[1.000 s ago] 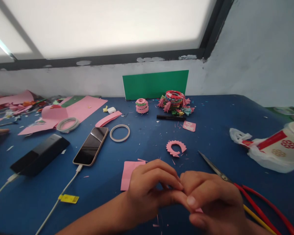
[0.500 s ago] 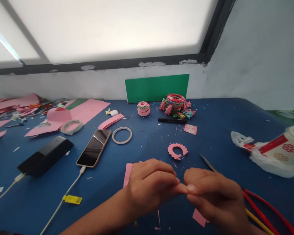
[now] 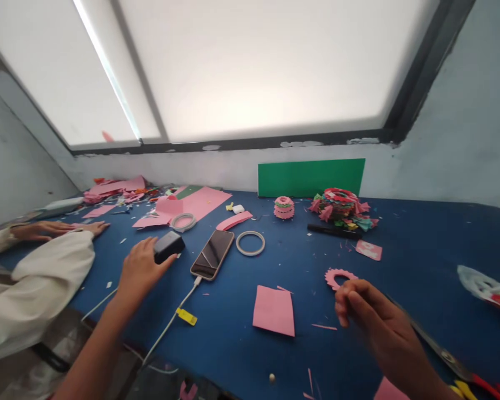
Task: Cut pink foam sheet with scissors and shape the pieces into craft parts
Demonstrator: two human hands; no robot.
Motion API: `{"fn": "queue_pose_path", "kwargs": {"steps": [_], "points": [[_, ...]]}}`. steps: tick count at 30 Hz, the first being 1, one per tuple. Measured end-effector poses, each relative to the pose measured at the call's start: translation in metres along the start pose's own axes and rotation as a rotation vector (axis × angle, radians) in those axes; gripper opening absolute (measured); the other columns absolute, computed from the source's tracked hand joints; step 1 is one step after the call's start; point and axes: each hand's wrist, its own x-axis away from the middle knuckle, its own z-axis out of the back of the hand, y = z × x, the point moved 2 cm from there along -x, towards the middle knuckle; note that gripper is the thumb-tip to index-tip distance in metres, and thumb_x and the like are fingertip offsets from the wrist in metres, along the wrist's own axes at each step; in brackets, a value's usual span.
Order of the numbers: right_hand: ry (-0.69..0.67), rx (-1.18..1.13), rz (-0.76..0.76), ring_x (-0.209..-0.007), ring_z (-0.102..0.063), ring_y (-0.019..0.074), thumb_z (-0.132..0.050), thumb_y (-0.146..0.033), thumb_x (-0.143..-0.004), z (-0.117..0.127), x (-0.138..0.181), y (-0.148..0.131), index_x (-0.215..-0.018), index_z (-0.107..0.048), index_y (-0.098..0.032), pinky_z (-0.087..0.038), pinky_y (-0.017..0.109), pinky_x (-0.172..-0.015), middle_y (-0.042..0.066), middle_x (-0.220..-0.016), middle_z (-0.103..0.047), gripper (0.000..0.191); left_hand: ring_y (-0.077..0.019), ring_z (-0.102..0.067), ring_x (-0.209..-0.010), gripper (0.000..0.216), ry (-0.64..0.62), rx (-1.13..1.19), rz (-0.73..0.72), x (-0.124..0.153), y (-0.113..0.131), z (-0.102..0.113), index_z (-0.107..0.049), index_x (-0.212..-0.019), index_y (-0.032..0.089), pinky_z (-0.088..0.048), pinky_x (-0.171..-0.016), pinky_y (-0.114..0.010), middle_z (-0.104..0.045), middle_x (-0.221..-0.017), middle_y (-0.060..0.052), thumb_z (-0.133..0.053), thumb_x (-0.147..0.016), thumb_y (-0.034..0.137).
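Note:
My left hand (image 3: 139, 269) has reached out to the left, its fingers and thumb around a black power bank (image 3: 168, 247) on the table. My right hand (image 3: 369, 314) hovers at the right with fingers curled together; anything inside them is hidden. Just beyond its fingertips is a pink zigzag paper ring (image 3: 337, 276), partly covered by them. A pink paper square (image 3: 274, 311) lies between the hands. Scissors (image 3: 441, 353) with red and yellow handles lie beside my right forearm.
A phone (image 3: 212, 254) on a charging cable and a tape roll (image 3: 250, 243) lie mid-table. Behind are a small pink ring stack (image 3: 284, 208), a colourful folded-paper piece (image 3: 340, 206) and a black pen (image 3: 334, 231). At left, another person's sleeves (image 3: 45, 278) and hands rest on the table.
My hands were together at the front, fingertips touching; now they are apart, the left on the power bank. The view has swung left, bringing the other person in and uncovering the pink square.

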Motion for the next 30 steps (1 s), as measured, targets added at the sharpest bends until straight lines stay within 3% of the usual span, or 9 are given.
{"fn": "queue_pose_path", "kwargs": {"steps": [1,2,3,6,11,14,17,19,30], "points": [[-0.001,-0.028,-0.014,-0.05,-0.051,0.0106,-0.056,-0.04,-0.083,-0.001,0.0,0.0,-0.072,-0.058,-0.02,-0.046,0.021,-0.048,-0.001,-0.062,-0.053,0.023,-0.0396,-0.043,-0.117,0.065,-0.076,0.001,0.116,-0.005,-0.027,-0.005,-0.052,-0.114,0.006,-0.035,-0.095,-0.047,-0.053,-0.121,-0.02,-0.064,-0.066,0.046],[0.0,-0.048,-0.031,-0.05,-0.051,0.0109,-0.055,-0.041,-0.083,-0.002,0.0,0.001,-0.072,-0.057,-0.02,-0.046,0.022,-0.048,-0.001,-0.062,-0.053,0.024,-0.0389,-0.048,-0.112,0.067,-0.216,0.06,0.183,-0.009,-0.048,-0.011,-0.052,-0.115,0.006,-0.04,-0.09,-0.044,-0.056,-0.117,-0.019,-0.065,-0.064,0.047],[0.005,-0.059,-0.046,-0.051,-0.051,0.0112,-0.055,-0.041,-0.083,-0.002,0.0,0.001,-0.072,-0.056,-0.02,-0.047,0.022,-0.049,-0.001,-0.063,-0.053,0.024,-0.0358,-0.056,-0.102,0.065,-0.268,0.09,0.21,-0.011,-0.064,-0.015,-0.053,-0.113,0.007,-0.045,-0.082,-0.04,-0.061,-0.109,-0.017,-0.064,-0.064,0.049],[0.014,-0.045,-0.071,-0.052,-0.051,0.0117,-0.055,-0.042,-0.083,0.0,0.0,0.004,-0.072,-0.054,-0.02,-0.047,0.023,-0.05,-0.001,-0.062,-0.053,0.025,-0.029,-0.063,-0.087,0.064,-0.292,0.124,0.244,-0.012,-0.083,-0.02,-0.054,-0.11,0.009,-0.049,-0.072,-0.032,-0.065,-0.099,-0.013,-0.063,-0.063,0.051],[0.018,0.019,-0.063,-0.051,-0.05,0.0128,-0.054,-0.044,-0.082,0.002,0.001,0.007,-0.072,-0.055,-0.02,-0.047,0.024,-0.05,0.0,-0.062,-0.052,0.026,-0.0311,-0.063,-0.085,0.062,-0.219,0.128,0.263,-0.004,-0.076,-0.022,-0.056,-0.106,0.009,-0.049,-0.069,-0.035,-0.066,-0.094,-0.014,-0.064,-0.062,0.053],[0.005,0.049,-0.056,-0.051,-0.05,0.0128,-0.054,-0.045,-0.082,0.001,0.001,0.007,-0.07,-0.055,-0.02,-0.047,0.025,-0.049,0.0,-0.061,-0.051,0.029,-0.0321,-0.059,-0.095,0.062,-0.136,0.13,0.223,0.008,-0.068,-0.021,-0.05,-0.114,0.012,-0.047,-0.077,-0.038,-0.062,-0.105,-0.015,-0.063,-0.066,0.049],[-0.019,0.067,-0.049,-0.051,-0.05,0.013,-0.053,-0.047,-0.082,0.0,0.001,0.008,-0.069,-0.054,-0.02,-0.047,0.025,-0.05,0.0,-0.062,-0.05,0.03,-0.03,-0.052,-0.108,0.06,-0.002,0.116,0.119,0.022,-0.059,-0.02,-0.039,-0.122,0.016,-0.044,-0.086,-0.039,-0.051,-0.122,-0.014,-0.058,-0.072,0.043],[-0.045,0.079,-0.062,-0.052,-0.05,0.0131,-0.053,-0.047,-0.082,0.0,0.002,0.009,-0.069,-0.054,-0.02,-0.047,0.025,-0.051,0.0,-0.062,-0.051,0.03,-0.0284,-0.051,-0.11,0.051,0.057,0.092,0.015,0.029,-0.053,-0.018,-0.042,-0.118,0.016,-0.043,-0.089,-0.038,-0.05,-0.122,-0.013,-0.056,-0.075,0.039],[-0.114,0.153,-0.064,-0.051,-0.049,0.0123,-0.051,-0.047,-0.082,-0.005,0.008,0.006,-0.067,-0.056,-0.02,-0.048,0.023,-0.049,0.0,-0.061,-0.049,0.032,-0.0284,-0.054,-0.106,0.041,0.085,-0.022,-0.076,0.04,-0.043,-0.011,-0.044,-0.118,0.019,-0.049,-0.078,-0.034,-0.05,-0.124,-0.01,-0.049,-0.081,0.036]]}}
